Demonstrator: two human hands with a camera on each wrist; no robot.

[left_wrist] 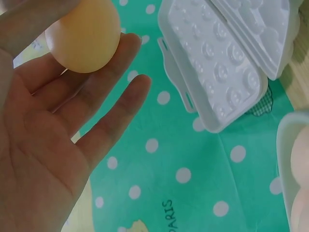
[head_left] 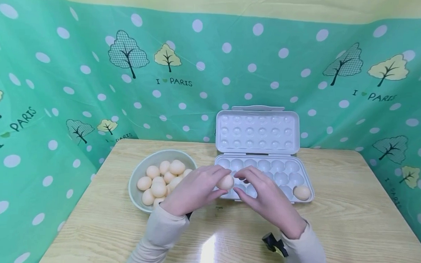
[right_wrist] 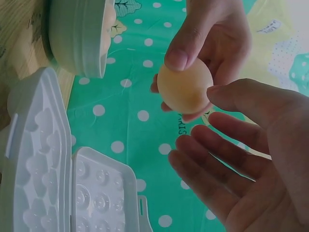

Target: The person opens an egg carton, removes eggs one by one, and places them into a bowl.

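Observation:
Between thumb and fingers, my left hand (head_left: 200, 188) pinches a pale brown egg (head_left: 226, 182), raised in front of the egg box (head_left: 308, 177). Just to the right, my right hand (head_left: 265, 195) reaches toward that egg with its fingers spread and relaxed. In the right wrist view, the right thumb (right_wrist: 236, 96) overlaps the egg's edge; whether it touches cannot be told. The box's lid stands raised at the back. One egg (head_left: 301, 192) sits in its front right hollow; the hands hide some of the other hollows.
A pale green bowl (head_left: 133, 183) heaped with several eggs stands to the left on the wooden table (head_left: 102, 228). Behind the table hangs a green dotted curtain (head_left: 197, 108). A black strap mount (head_left: 274, 244) is on the right wrist.

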